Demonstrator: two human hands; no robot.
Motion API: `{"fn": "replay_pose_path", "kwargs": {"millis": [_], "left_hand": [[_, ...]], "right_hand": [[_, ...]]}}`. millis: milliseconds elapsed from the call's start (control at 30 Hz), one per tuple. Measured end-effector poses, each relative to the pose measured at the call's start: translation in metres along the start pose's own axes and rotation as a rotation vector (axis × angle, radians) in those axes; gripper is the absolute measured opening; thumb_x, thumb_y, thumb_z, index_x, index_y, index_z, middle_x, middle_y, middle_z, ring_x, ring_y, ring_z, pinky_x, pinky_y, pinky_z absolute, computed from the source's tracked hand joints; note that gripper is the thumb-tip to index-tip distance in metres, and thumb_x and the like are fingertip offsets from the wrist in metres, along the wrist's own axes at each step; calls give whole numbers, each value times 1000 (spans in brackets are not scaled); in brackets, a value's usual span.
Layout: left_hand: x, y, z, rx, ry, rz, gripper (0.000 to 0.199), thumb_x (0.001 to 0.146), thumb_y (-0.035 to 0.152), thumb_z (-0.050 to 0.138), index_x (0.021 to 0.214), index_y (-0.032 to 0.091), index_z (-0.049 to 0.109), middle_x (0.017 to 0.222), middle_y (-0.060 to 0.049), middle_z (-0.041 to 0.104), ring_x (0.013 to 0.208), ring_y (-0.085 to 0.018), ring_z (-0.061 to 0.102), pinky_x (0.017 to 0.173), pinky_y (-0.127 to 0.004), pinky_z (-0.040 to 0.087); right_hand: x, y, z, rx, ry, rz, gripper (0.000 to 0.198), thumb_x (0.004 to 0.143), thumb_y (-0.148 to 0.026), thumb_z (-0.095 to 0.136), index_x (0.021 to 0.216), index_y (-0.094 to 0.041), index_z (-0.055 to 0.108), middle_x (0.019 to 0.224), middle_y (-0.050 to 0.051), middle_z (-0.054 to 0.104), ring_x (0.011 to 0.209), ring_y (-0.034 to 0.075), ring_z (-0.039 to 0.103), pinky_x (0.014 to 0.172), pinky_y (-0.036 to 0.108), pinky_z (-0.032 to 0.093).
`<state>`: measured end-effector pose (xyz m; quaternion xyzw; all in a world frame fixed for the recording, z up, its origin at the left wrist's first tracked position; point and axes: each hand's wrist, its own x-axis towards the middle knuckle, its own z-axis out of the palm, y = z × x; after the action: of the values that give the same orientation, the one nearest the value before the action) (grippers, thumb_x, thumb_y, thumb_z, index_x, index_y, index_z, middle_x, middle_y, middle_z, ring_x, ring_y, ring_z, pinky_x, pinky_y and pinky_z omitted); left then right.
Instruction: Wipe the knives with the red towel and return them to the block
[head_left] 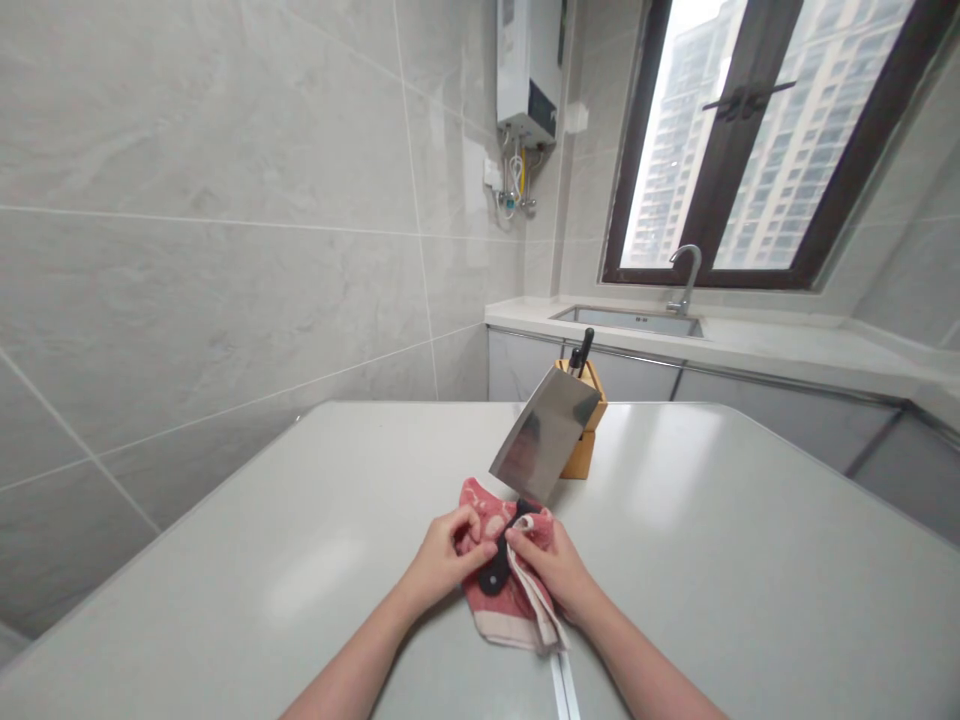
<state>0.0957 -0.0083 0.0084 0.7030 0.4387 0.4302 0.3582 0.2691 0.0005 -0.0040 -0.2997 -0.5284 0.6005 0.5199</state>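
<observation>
A cleaver (pixel 546 435) with a broad steel blade and a black handle is held up at a slant, its blade pointing away from me. Under and around the handle is a red and white towel (pixel 499 624), partly folded. My left hand (pixel 441 556) is closed, with its thumb on the handle and its curled fingers against the towel. On the other side, my right hand (pixel 561 572) pinches a fold of the towel beside the handle. Behind the blade stands a wooden knife block (pixel 579 458), partly hidden, with black-handled tools in it.
Everything is above a pale, glossy table (pixel 337 500) with a seam near me. Beyond its far edge runs a white counter (pixel 780 340) with a sink (pixel 630 320) and a faucet (pixel 686 280). A tiled wall (pixel 225 300) borders the left side.
</observation>
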Motion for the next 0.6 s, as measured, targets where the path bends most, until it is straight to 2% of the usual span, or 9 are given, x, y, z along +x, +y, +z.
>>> {"fn": "replay_pose_path", "kwargs": {"millis": [200,467,600], "left_hand": [[-4,-3,1,177,-150,25,35,70,39,64,56,17,41,54,7,37,51,-8,31,51,-20,24],[-6,1,-2,294,-159,36,26,67,34,64,61,17,46,57,5,43,53,-9,36,51,-20,25],[-5,1,-1,295,-196,41,28,70,35,61,58,17,44,57,5,40,53,-9,35,50,-20,25]], "right_hand": [[2,6,-1,-23,47,-33,28,71,-34,67,92,-18,56,77,0,64,73,16,58,73,30,43],[0,3,-1,-29,71,-32,28,71,-33,68,91,-19,55,78,0,63,76,18,58,72,30,44],[0,4,-1,-26,68,-27,31,69,-33,69,94,-20,55,77,-1,64,74,17,58,72,30,44]]}}
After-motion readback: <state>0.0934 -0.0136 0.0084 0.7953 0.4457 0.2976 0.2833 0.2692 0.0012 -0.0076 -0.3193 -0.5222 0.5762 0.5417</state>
